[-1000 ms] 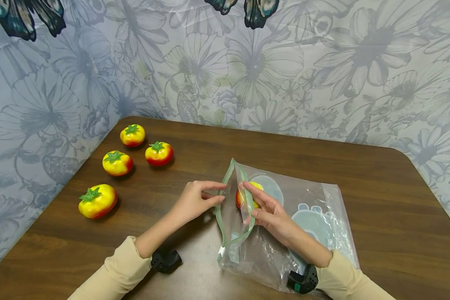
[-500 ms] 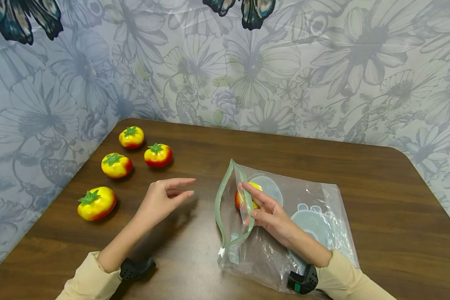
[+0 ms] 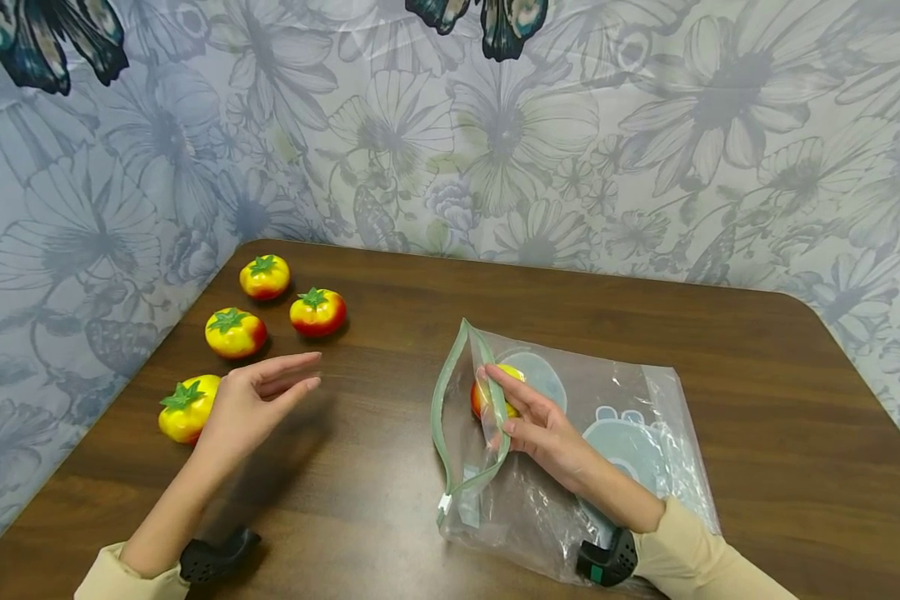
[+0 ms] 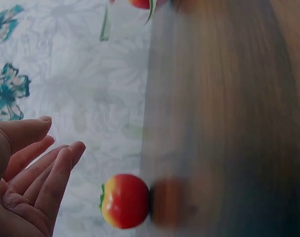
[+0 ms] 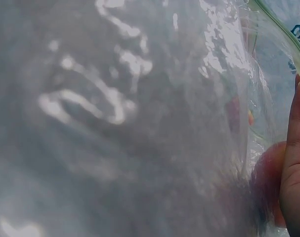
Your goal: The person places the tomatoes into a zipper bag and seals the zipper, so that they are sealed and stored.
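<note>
My left hand (image 3: 251,404), fingers extended and holding nothing, is over the table beside the nearest yellow-red tomato (image 3: 186,408), partly covering it in the head view. Farther back sit other glossy tomatoes with green leafy tops: a left one (image 3: 236,333), a right one (image 3: 318,312) and a rear one (image 3: 265,277). My right hand (image 3: 543,425) holds the green rim of a clear zip bag (image 3: 540,517), thumb and fingers at its parted mouth. Inside the bag, behind those fingers, lies another tomato (image 3: 512,372). The left wrist view shows a tomato (image 4: 126,201) below my fingertips.
The bag lies flat on the brown wooden table (image 3: 390,517), its white slider (image 3: 444,503) at the near end of the mouth. Pale blue prints (image 3: 622,442) mark the bag. Behind the table rises a flower-patterned wall (image 3: 390,133).
My left hand has let go of the bag's rim and moved left across the table to the nearest tomato. The right hand and the bag stay in place.
</note>
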Demonstrator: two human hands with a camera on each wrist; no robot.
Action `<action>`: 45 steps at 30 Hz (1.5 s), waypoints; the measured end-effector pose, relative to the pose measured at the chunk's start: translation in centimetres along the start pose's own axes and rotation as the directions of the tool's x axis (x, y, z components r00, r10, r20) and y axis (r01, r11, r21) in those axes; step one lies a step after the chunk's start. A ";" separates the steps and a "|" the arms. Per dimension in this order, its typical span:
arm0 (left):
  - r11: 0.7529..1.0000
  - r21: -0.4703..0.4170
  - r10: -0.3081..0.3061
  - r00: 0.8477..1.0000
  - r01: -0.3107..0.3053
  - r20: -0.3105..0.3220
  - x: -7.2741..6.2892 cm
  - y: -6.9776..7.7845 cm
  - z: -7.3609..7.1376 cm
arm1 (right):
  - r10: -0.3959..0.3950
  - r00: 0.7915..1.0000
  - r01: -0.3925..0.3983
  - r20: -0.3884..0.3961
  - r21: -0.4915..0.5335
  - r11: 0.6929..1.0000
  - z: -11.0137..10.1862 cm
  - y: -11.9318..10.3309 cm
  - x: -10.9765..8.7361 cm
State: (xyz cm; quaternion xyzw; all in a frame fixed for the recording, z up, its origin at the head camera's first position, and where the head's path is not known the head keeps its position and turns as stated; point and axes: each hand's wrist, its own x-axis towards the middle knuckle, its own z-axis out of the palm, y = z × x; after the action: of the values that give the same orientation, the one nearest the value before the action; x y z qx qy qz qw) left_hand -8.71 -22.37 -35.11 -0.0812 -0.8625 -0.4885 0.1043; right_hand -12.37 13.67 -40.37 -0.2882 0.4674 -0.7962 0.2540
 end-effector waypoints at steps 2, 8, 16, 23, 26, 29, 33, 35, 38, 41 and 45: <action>1.000 -0.008 -0.002 1.000 0.002 -0.009 -0.3 -0.2 -0.5 | -0.004 1.000 0.004 0.006 0.000 1.000 0.0 0.0 0.1; 1.000 0.031 0.003 0.996 0.000 -0.089 -0.9 -1.1 -2.4 | -0.001 1.000 0.001 0.002 0.003 1.000 -0.1 -0.1 0.3; 0.992 0.109 -0.034 0.974 0.059 -0.223 -1.6 -2.1 -5.6 | 0.001 1.000 -0.001 -0.001 0.018 1.000 -0.3 -0.1 0.5; 0.995 0.054 -0.062 0.957 0.081 -0.283 -2.1 -3.5 -7.4 | -0.016 1.000 0.015 0.021 0.025 1.000 -0.4 -0.2 0.6; 0.991 0.050 -0.101 0.944 0.123 -0.315 -2.4 -4.3 -8.3 | -0.023 0.999 0.022 0.029 0.020 1.000 -0.4 -0.1 0.6; 0.981 0.047 -0.165 0.937 0.188 -0.307 -2.6 -5.1 -8.9 | -0.019 0.999 0.019 0.029 0.021 1.000 -0.3 -0.1 0.6; 0.967 0.051 -0.230 0.943 0.249 -0.240 -2.7 -5.9 -9.3 | -0.014 1.000 0.013 0.023 0.029 1.000 -0.3 -0.1 0.7; 0.963 0.060 -0.248 0.948 0.264 -0.201 -2.7 -6.2 -9.3 | -0.015 1.000 0.015 0.021 0.030 0.999 -0.3 0.0 0.7; 0.960 0.075 -0.255 0.956 0.268 -0.147 -2.6 -6.8 -9.3 | -0.022 0.999 0.021 0.029 0.035 0.999 -0.4 0.0 0.7; 0.959 0.080 -0.263 0.960 0.270 -0.093 -2.6 -7.3 -9.4 | -0.027 0.999 0.026 0.035 0.039 0.999 -0.4 0.0 0.7; 0.948 0.085 -0.306 0.952 0.307 -0.015 -2.7 -7.9 -9.6 | -0.033 0.999 0.031 0.043 0.038 0.999 -0.4 0.0 0.7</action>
State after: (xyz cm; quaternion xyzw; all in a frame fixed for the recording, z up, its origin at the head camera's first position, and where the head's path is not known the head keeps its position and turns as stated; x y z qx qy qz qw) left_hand -7.07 -34.76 -37.51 0.0586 -0.8849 -0.4610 0.0312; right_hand -13.14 13.39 -40.33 -0.3083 0.4421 -0.8022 0.2568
